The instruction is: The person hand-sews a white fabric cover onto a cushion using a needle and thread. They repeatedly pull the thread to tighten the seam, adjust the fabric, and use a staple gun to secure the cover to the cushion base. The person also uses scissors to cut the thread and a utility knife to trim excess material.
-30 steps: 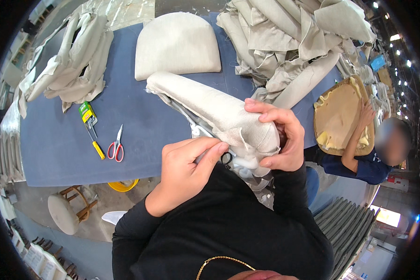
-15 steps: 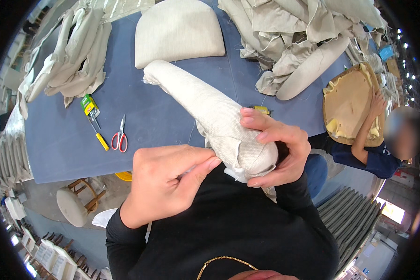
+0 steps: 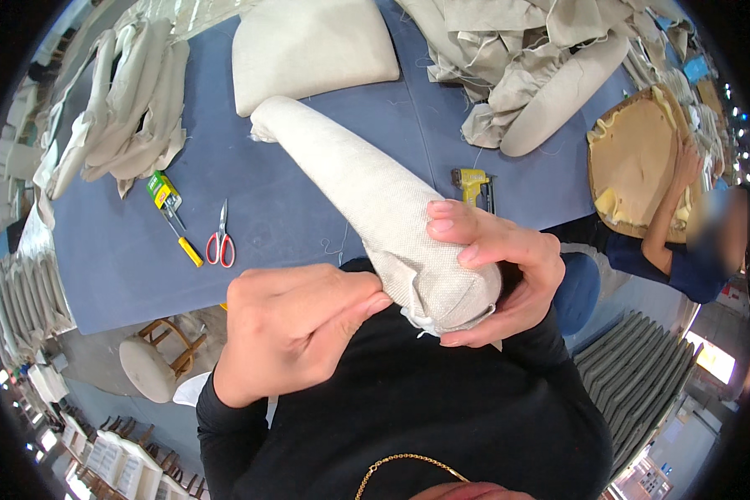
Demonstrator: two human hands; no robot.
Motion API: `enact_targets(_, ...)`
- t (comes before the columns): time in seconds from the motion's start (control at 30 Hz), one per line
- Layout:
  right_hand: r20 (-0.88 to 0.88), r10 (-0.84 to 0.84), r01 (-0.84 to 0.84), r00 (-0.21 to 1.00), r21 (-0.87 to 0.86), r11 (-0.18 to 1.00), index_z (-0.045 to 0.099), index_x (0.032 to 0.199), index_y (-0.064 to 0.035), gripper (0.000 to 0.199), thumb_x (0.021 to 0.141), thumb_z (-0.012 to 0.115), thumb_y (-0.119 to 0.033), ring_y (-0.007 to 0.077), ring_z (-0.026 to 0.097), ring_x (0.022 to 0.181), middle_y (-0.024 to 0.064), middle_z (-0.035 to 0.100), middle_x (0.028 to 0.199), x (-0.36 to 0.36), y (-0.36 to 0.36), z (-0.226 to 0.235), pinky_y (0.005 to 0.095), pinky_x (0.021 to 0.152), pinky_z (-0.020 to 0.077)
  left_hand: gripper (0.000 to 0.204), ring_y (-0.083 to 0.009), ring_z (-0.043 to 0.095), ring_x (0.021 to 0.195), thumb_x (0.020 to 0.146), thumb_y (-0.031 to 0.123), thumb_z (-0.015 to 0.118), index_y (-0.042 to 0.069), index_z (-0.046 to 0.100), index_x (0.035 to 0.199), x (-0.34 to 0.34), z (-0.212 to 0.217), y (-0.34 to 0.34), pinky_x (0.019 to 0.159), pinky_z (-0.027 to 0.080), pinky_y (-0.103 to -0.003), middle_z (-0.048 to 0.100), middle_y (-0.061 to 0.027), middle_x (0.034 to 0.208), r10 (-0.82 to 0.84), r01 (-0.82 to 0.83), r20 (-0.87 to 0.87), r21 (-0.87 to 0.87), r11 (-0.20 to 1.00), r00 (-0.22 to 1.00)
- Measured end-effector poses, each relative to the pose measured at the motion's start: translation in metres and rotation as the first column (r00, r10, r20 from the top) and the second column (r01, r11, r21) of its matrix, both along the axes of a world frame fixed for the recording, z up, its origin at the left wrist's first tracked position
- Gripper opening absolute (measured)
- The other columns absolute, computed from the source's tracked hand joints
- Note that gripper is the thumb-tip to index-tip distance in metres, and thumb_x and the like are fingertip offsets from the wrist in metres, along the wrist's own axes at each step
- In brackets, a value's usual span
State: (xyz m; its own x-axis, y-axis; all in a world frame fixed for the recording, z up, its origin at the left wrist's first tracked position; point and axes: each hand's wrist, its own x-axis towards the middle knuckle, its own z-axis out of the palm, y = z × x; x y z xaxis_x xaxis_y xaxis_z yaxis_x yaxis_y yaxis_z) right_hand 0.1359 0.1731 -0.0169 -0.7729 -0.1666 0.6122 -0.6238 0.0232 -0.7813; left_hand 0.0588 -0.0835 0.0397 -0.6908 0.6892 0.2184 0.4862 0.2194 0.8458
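A long padded piece covered in beige fabric (image 3: 350, 179) slants from the table's middle toward me. Around its near end my right hand (image 3: 508, 262) is wrapped, fingers on top and thumb underneath. My left hand (image 3: 304, 325) pinches the loose fabric edge at that same end between thumb and forefinger. Folded cloth and a white frayed edge show beside the pinch. Just beyond my right hand lies a yellow staple gun (image 3: 472, 187). Red-handled scissors (image 3: 221, 240) and a yellow-handled screwdriver (image 3: 188, 250) rest on the blue-grey table (image 3: 283, 233), left of the padded piece.
A beige cushion (image 3: 317, 54) lies at the back. Fabric-covered pieces are heaped at the left (image 3: 137, 108) and right (image 3: 533, 67). On the right, a co-worker's hand (image 3: 687, 160) touches a padded panel (image 3: 637, 158). A stool (image 3: 148, 367) stands below the table's left edge.
My view has shifted slightly, and more of the staple gun shows. The padded piece's near end sits a little lower. Both hands keep their hold.
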Motion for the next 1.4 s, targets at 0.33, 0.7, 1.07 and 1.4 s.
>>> enact_targets(0.33, 0.103, -0.008, 0.016, 0.995, -0.080, 0.997, 0.063, 0.128, 0.0027, 0.076, 0.064, 0.103, -0.006, 0.0427, 0.066, 0.130, 0.0263, 0.069, 0.134, 0.003, -0.008, 0.007, 0.0578, 0.114, 0.0473, 0.012, -0.0227, 0.067, 0.056, 0.079, 0.000, 0.085, 0.002, 0.079, 0.090, -0.016, -0.012, 0.002, 0.049, 0.049, -0.031, 0.071, -0.0089, 0.071, -0.159, 0.163, -0.049, 0.103, 0.981, 0.986)
enact_targets(0.7, 0.133, -0.013, 0.033, 0.991, -0.151, 0.988, 0.066, 0.124, 0.0056, 0.075, 0.060, 0.104, -0.005, 0.0428, 0.068, 0.127, 0.0277, 0.070, 0.131, 0.003, -0.015, 0.005, 0.0565, 0.110, 0.0508, 0.017, -0.0225, 0.069, 0.057, 0.076, 0.001, 0.087, 0.002, 0.078, 0.091, -0.010, -0.008, -0.001, 0.050, 0.050, -0.031, 0.072, -0.0084, 0.073, -0.095, 0.102, -0.076, 0.094, 0.990, 0.993)
enact_targets(1.07, 0.113, -0.064, 0.077, 0.992, -0.120, 0.990, 0.067, 0.122, 0.0060, 0.074, 0.059, 0.104, -0.007, 0.0409, 0.069, 0.125, 0.0270, 0.071, 0.129, 0.002, -0.018, 0.006, 0.0526, 0.108, 0.0525, 0.012, -0.0202, 0.069, 0.059, 0.080, 0.001, 0.085, 0.001, 0.081, 0.091, -0.006, -0.020, -0.019, 0.053, 0.050, -0.029, 0.074, -0.0095, 0.074, -0.059, 0.037, 0.184, 0.118, 0.992, 0.981)
enact_targets(1.4, 0.057, -0.022, 0.031, 0.998, -0.153, 0.988, 0.067, 0.120, 0.0079, 0.076, 0.055, 0.104, -0.007, 0.0431, 0.071, 0.120, 0.0310, 0.071, 0.126, 0.000, -0.021, -0.002, 0.0558, 0.106, 0.0528, 0.011, -0.0221, 0.069, 0.059, 0.080, 0.002, 0.086, 0.003, 0.082, 0.090, -0.001, -0.008, -0.017, 0.053, 0.050, -0.029, 0.074, -0.0086, 0.074, -0.043, 0.037, 0.104, 0.057, 0.998, 0.994)
